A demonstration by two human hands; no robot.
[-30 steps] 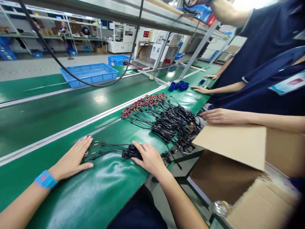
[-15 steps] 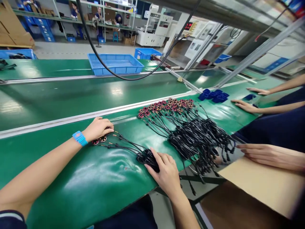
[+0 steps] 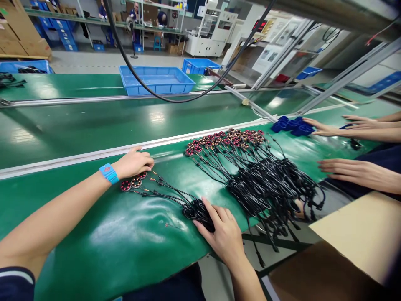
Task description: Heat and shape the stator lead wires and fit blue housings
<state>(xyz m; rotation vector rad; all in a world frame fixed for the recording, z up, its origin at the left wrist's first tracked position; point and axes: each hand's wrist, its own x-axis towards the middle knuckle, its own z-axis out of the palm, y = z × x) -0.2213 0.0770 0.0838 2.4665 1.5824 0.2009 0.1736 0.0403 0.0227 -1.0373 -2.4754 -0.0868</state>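
Observation:
My left hand, a blue band at its wrist, has its fingers together over the end of a short row of round red-and-copper coils. Thin black leads run right from these coils to a bundled black cable. My right hand is curled around the near side of that bundle, which rests on the green table. Farther right lies a large pile of black cables, with many round coils at its far end.
Another person's hands are at the right, near dark blue pieces. An open cardboard box stands at the lower right. A blue tray sits beyond the belt, and a black cable hangs in front.
My left hand has lifted slightly, showing more of the coils. The other person's hands have shifted, one now touching the dark blue pieces. The view has turned slightly.

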